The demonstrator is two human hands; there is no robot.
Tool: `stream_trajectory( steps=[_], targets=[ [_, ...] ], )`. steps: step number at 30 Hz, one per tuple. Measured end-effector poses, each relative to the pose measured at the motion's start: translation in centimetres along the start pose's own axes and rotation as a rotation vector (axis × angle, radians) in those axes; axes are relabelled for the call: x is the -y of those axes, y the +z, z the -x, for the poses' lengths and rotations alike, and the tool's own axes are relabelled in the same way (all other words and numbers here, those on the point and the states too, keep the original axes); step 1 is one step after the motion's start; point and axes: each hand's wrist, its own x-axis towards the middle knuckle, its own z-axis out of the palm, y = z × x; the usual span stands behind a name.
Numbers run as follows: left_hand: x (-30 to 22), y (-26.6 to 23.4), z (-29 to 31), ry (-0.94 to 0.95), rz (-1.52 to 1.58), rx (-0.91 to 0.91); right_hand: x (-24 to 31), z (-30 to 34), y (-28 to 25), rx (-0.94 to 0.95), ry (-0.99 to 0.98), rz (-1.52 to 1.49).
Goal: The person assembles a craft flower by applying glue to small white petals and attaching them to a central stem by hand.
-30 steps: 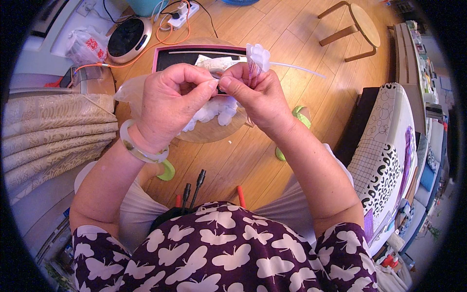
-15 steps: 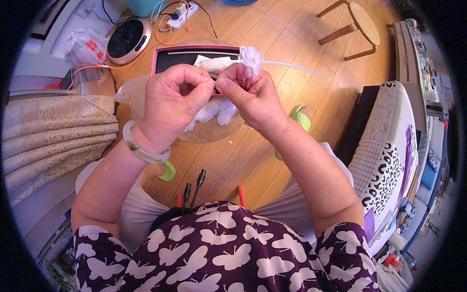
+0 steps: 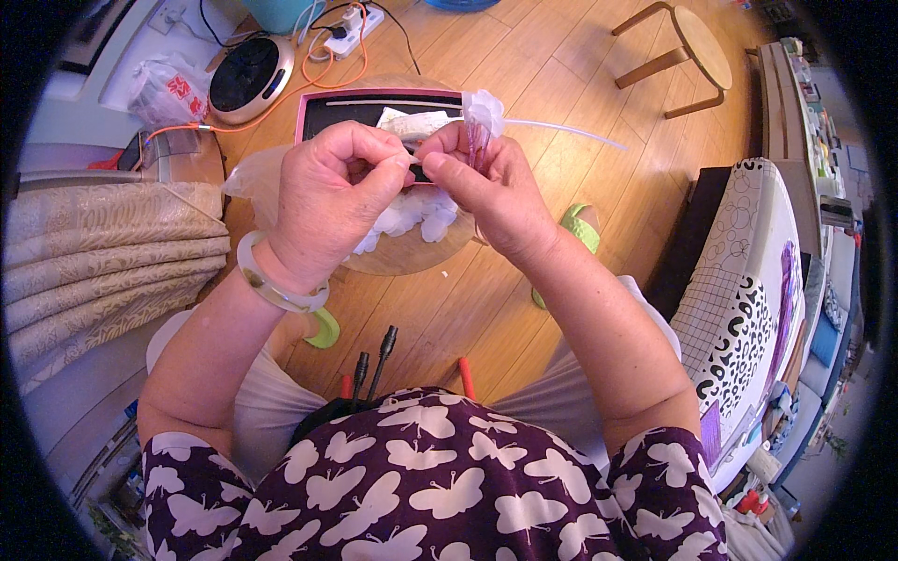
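Over a round wooden stool top, both my hands meet with fingertips pinched almost together. My left hand (image 3: 327,192) is closed in a pinch on something tiny and pale that I cannot make out. My right hand (image 3: 500,196) is also closed; its thumb and forefinger press together close to the left fingertips. From the right fingers rises a white artificial flower (image 3: 483,112) with translucent petals and thin purplish strands. Below the hands lie several loose white petals (image 3: 402,217). Behind them, a pink-rimmed black box (image 3: 327,112) holds a thin stick and a white paper packet (image 3: 416,122).
The wooden round top (image 3: 402,262) sits between my knees. A pale thin rod (image 3: 571,131) juts right past the flower. A black round appliance (image 3: 249,79), an orange cable (image 3: 318,81) and a power strip (image 3: 355,33) are far left; a wooden stool (image 3: 697,56) is far right.
The white flower has turned slightly, its petals now showing more from the side. Both hands keep nearly the same place, with a small shift at the pinched fingertips.
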Motion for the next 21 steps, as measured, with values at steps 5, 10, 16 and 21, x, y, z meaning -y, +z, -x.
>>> stream_trajectory(
  steps=[5, 10, 16, 21],
  targets=[
    [-0.01, 0.12, 0.05, 0.003, -0.047, -0.006, 0.03, -0.16, 0.27, 0.016, -0.04, -0.002],
    [-0.22, 0.47, 0.07, 0.001, -0.096, 0.005, 0.14, -0.15, 0.47, 0.017, -0.071, -0.13],
    [0.33, 0.43, 0.26, -0.007, -0.09, -0.003, 0.18, 0.04, 0.29, 0.031, 0.019, -0.077],
    [0.1, 0.65, 0.25, -0.025, -0.106, -0.003, -0.29, 0.14, 0.26, -0.002, 0.058, -0.166]
  ],
)
